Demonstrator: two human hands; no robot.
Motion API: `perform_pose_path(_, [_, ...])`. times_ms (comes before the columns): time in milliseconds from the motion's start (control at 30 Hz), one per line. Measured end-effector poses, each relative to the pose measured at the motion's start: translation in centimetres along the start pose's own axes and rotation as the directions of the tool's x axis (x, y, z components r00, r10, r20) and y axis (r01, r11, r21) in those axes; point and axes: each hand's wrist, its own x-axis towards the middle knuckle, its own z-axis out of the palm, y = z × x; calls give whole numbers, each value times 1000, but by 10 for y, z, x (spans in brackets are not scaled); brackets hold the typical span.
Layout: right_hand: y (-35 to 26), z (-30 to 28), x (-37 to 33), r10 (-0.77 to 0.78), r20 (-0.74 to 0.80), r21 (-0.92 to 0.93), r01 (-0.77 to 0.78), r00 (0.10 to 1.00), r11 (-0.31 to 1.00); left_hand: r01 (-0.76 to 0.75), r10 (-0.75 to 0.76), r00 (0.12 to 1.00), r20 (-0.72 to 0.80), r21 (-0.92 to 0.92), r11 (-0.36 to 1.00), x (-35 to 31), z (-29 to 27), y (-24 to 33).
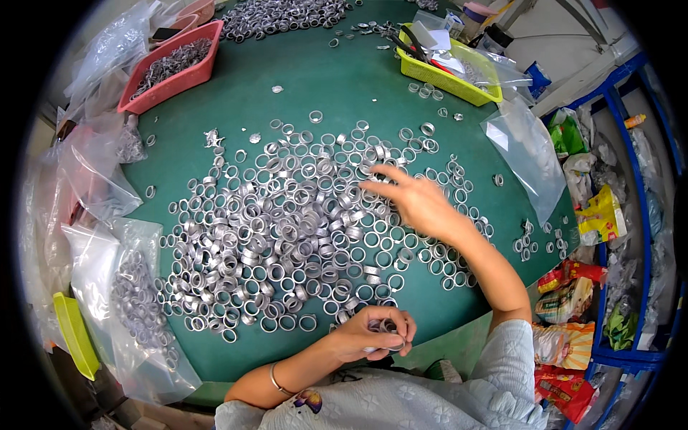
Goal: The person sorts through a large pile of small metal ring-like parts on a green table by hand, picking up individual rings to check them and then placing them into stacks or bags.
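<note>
A wide heap of silvery metal rings spreads over the green table top. Close to my body, my left hand is curled around several of these rings, some showing between the thumb and fingers. My right hand reaches over the right side of the heap, its index and middle fingers stretched out and apart. Those fingertips are over or touching rings near the heap's upper right; I cannot tell which. Nothing is visible in the right hand, though its palm side is hidden.
A pink basket of small metal parts stands far left. The yellow-green basket far right holds pliers and bags. More rings lie at the back. Plastic bags line the left edge. A blue shelf rack is at the right.
</note>
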Motion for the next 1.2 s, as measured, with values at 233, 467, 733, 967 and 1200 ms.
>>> perform_pose_path(233, [-20,-28,-49,16,321,1,-18,947,1000,-5,5,1000,6,0,1000,0,0,1])
perform_pose_path(467, [16,-25,-2,145,-133,212,-115,980,970,-5,5,1000,-9,23,1000,0,3,0])
perform_pose_path(733, [32,10,39,283,-150,56,-278,947,959,-14,14,1000,-8,34,999,0,1,1])
perform_pose_path(967, [38,-31,-9,98,295,346,-202,950,916,-20,20,1000,-15,18,1000,0,3,0])
perform_pose_path(1200, [49,-7,27,213,-129,148,-194,968,970,-6,6,1000,-8,29,1000,1,3,2])
